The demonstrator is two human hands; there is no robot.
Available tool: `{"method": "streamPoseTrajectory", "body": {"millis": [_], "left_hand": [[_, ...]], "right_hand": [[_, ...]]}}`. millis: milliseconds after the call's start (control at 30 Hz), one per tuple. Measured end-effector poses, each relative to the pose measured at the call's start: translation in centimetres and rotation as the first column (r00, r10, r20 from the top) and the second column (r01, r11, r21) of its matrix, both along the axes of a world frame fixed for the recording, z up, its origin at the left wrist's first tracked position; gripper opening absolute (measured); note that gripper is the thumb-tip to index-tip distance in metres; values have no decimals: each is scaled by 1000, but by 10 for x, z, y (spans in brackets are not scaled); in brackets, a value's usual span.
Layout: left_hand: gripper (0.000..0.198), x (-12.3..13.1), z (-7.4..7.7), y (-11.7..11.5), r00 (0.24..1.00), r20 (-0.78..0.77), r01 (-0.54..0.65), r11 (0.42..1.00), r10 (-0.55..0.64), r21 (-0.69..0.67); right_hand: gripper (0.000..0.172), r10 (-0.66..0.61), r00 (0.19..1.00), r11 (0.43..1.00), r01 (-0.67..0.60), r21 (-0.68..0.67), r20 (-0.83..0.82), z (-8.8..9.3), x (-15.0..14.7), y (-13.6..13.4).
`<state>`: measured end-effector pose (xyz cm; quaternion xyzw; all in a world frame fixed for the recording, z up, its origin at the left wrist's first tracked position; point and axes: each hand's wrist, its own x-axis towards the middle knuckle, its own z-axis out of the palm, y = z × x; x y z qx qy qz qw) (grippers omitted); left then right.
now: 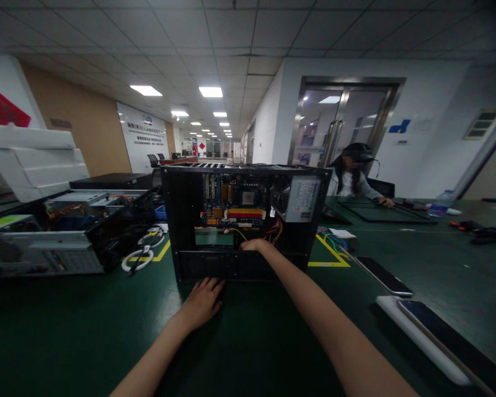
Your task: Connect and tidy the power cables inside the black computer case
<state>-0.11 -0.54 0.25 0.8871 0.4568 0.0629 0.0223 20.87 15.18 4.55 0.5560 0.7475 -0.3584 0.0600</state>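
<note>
Green desk, in from its edges: PC case stands open — left hand spread loose at its base, gripping nothing; right hand reaches inside — grip hidden, can't tell.

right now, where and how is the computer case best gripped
I'd grip the computer case by its left edge and right edge, one hand from each side: it stands upright, those edges run straight, while the open face exposes wiring and motherboard.
</note>
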Motion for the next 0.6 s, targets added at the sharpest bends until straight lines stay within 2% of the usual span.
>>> {"method": "streamPoseTrajectory", "body": {"millis": [133,333,533,600], "left_hand": [[52,0,0,1,1000,8,4,1000,-4,-3],[53,-1,1,0,1000,6,-2,1000,2,-6],[52,0,1,0,1000,0,5,1000,-5,0],[51,0,0,0,1000,3,0,1000,0,0]], "right_hand": [[5,12,1000,1000,-12,-1,25,1,1,0],[4,-43,998,998,41,38,48,2,1,0],[4,-113,993,992,111,55,32,-3,2,4],[6,-152,988,986,154,58,-43,-5,3,6]]}}
